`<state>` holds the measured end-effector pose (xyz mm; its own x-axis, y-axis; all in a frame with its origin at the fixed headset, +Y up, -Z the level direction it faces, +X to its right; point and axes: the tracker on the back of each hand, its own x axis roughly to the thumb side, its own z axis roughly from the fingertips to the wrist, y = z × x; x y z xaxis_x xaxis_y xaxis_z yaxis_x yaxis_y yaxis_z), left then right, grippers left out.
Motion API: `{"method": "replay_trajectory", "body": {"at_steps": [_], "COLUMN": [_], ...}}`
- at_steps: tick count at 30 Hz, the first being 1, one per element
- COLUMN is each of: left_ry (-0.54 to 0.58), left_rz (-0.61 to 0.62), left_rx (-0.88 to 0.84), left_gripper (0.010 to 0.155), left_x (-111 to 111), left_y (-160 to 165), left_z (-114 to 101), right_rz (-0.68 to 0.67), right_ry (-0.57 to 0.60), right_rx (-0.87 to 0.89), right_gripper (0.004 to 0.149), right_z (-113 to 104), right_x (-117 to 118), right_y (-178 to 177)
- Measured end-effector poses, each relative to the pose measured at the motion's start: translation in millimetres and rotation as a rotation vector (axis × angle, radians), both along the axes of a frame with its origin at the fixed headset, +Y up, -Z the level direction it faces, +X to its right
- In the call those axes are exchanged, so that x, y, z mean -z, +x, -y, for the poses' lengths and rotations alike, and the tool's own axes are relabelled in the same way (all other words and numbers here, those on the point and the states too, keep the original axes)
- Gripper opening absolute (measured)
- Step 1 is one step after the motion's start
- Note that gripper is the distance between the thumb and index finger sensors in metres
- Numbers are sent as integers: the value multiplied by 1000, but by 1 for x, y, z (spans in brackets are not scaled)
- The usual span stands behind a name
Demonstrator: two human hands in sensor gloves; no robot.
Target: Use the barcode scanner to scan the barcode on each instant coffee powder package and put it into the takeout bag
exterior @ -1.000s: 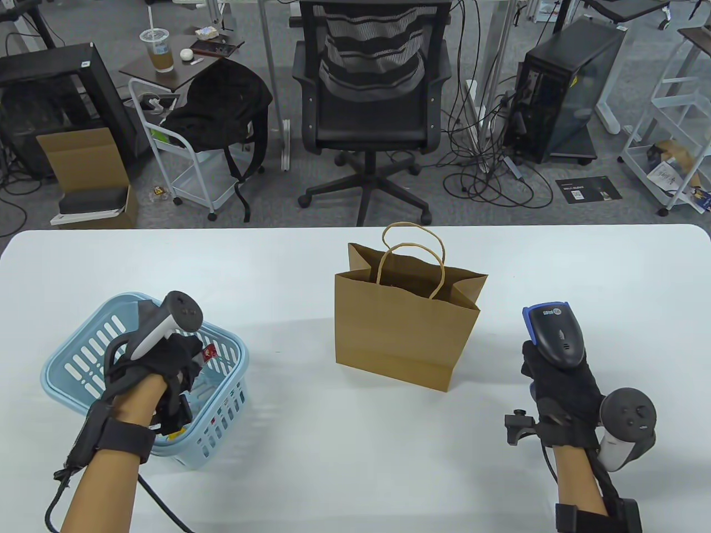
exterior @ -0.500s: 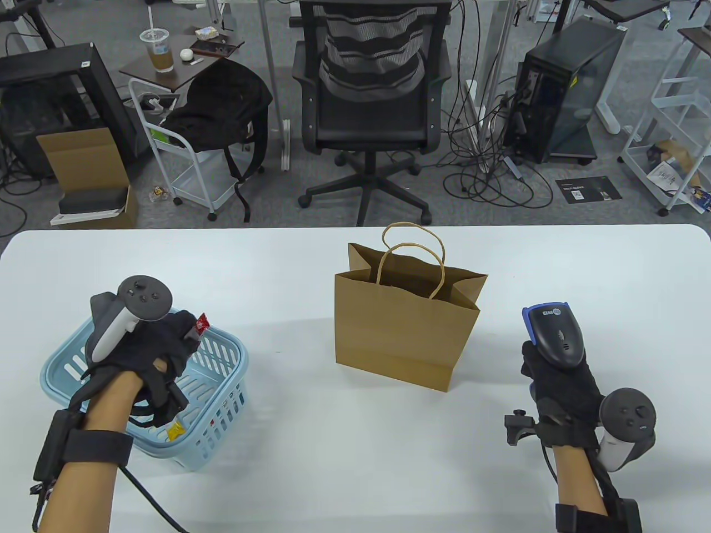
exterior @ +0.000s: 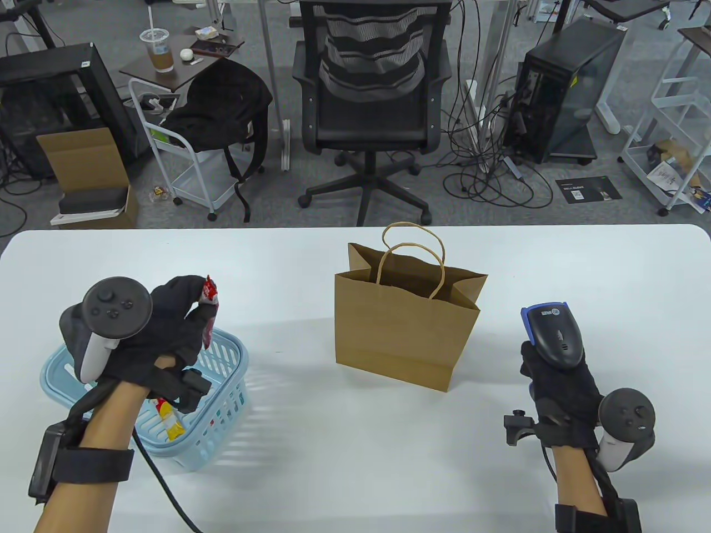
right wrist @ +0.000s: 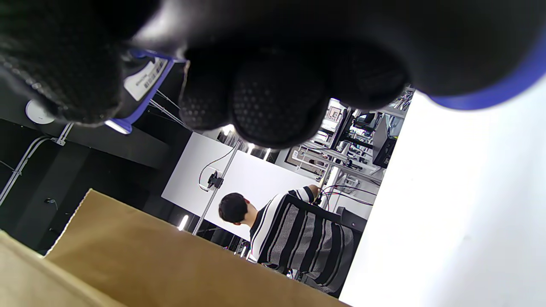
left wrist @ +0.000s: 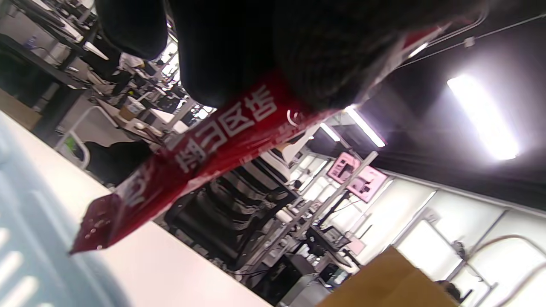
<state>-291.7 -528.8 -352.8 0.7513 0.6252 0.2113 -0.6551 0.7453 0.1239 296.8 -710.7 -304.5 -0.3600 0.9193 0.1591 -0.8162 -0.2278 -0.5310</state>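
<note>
My left hand (exterior: pixel 183 316) pinches a red instant coffee stick (exterior: pixel 209 311) and holds it above the far rim of the light blue basket (exterior: pixel 225 383). In the left wrist view the red coffee stick (left wrist: pixel 204 149) hangs slanting from my gloved fingers (left wrist: pixel 264 47). Another yellow-and-red packet (exterior: pixel 168 417) lies in the basket. The brown paper takeout bag (exterior: pixel 402 333) stands open at the table's middle. My right hand (exterior: pixel 558 383) grips the black-and-blue barcode scanner (exterior: pixel 555 333) at the right, its head pointing away from me.
The white table (exterior: pixel 333 444) carries only the basket, bag and hands. Behind its far edge stand an office chair (exterior: pixel 369 94), a cart with a black backpack (exterior: pixel 216 111) and a computer tower (exterior: pixel 561 89). A person in a striped shirt (right wrist: pixel 294 230) shows in the right wrist view.
My left hand came up out of the basket with the red coffee stick pinched in its fingers and turned palm-side up. The right hand and scanner stayed still.
</note>
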Motion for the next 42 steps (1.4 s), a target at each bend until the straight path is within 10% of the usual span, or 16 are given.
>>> {"method": "replay_trajectory", "body": {"at_steps": [10, 18, 28, 42], "left_ry": [133, 110, 51, -22], "left_rz": [204, 271, 238, 188], "left_rx": [-153, -307, -393, -443], "left_gripper": [48, 47, 43, 42], "left_x": [-36, -50, -46, -41], "left_y": [73, 113, 130, 124], "left_z": [7, 59, 148, 172], "right_rz": [1, 4, -44, -240], "right_ry": [12, 19, 104, 291], "right_rx": [-13, -14, -40, -178], "right_gripper": [74, 74, 74, 61], "right_z": [-1, -2, -15, -50], "right_x": [-1, -1, -7, -27], "right_y": [-1, -2, -14, -58]}}
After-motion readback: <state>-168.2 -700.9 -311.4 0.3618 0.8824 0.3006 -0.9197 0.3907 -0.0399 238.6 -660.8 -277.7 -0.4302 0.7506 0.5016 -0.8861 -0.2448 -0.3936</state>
